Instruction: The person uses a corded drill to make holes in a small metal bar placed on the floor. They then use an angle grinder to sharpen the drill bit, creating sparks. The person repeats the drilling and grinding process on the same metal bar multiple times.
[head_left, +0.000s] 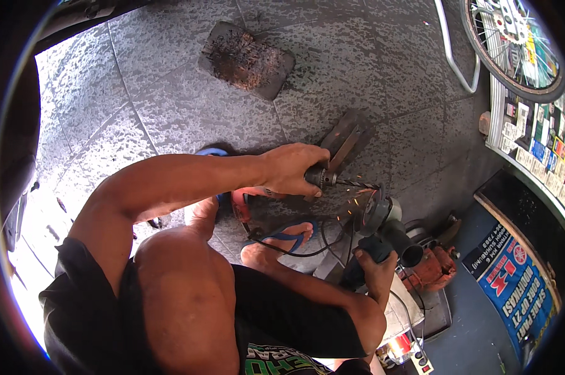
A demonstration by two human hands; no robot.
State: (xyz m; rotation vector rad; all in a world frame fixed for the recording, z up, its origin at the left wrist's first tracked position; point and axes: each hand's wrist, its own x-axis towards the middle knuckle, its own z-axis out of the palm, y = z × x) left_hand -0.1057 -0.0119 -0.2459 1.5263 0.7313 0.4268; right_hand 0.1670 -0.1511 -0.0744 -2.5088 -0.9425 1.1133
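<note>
I see my left hand (293, 167) wrapped around the front of a red drill (252, 199), fingers curled tight near its dark chuck (318, 178), so the twisted drill bit (356, 184) points off to the right, roughly level. My right hand (376, 265) is closed in a fist around the dark body of an angle grinder (382, 234), which stands tilted up from below with its round disc (373, 209) meeting the tip of the bit. A few orange sparks (351, 203) fly off just beside that contact, to the left of the disc. The drill and bit sit in the middle of the view, low over the grey speckled floor tiles (170, 94), with my bent knee and black shorts filling the lower part. One foot in a blue flip-flop (285, 237) rests on the floor right under the drill, and a black cord (295, 253) loops across it. Just beyond my left hand lies a dark angled metal bar (345, 137), and farther off a rusty, dirt-covered block (246, 59). Near my right hand, to the right of the grinder, stands a reddish motor-like part (435, 265). A spoked bicycle wheel (513, 44) leans at the top right, next to a bent white tube (454, 56), and a blue banner (513, 281) lies at the lower right.
</note>
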